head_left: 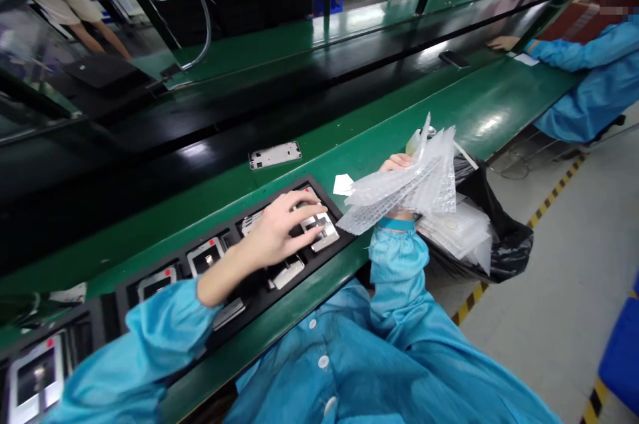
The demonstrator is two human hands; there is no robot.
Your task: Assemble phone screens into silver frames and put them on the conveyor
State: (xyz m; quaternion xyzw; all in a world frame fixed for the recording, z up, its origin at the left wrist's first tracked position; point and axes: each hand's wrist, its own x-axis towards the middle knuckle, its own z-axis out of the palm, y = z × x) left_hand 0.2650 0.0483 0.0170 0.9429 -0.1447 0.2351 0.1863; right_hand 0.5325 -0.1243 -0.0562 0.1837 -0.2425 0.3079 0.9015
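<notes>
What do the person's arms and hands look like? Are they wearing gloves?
No gloves: the left hand and right hand are bare. Both arms are in shiny bright-blue sleeves, the left sleeve and right sleeve, loose and crinkly, gathered at the wrist. The right cuff has a darker teal band. They belong to a blue coat with round white buttons.

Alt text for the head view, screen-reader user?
The person's left hand rests on a metal phone frame in a black tray on a green bench; the right hand holds bubble-wrap bags. A co-worker in blue sits farther along.
</notes>
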